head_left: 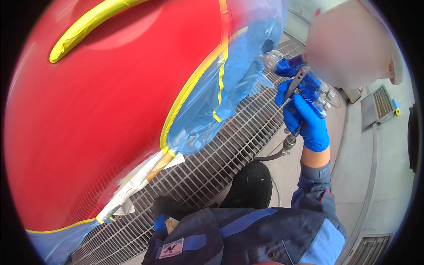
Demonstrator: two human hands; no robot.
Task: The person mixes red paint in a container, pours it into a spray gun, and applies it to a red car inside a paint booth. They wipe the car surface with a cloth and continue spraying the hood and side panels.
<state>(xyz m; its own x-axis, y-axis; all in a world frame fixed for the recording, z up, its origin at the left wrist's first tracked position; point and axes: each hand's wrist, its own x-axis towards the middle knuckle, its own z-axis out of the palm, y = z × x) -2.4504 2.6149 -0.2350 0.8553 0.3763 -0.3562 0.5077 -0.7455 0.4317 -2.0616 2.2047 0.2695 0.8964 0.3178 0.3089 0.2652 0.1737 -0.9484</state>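
Held up at the right, my blue-gloved right hand [311, 126] is wrapped round a blue spray gun [289, 66]. The gun's round nozzle end points left, and a dark air hose [274, 156] runs from a metal coupling below the handle. To the left of the gun is a large glossy red car body panel [119, 110], apart from the nozzle. Blue masking film [198, 119] edged with yellow tape borders that panel. Low down by my body, only a bit of my left hand [160, 222] in a blue glove shows; its fingers are hidden.
A metal floor grating [229, 154] runs beneath the panel and my legs. White masking paper [128, 187] lines the panel's lower edge, and a yellow-covered strip [84, 31] curves across it. A grey wall [393, 172] stands right. A large blurred patch hides the area beyond the gun.
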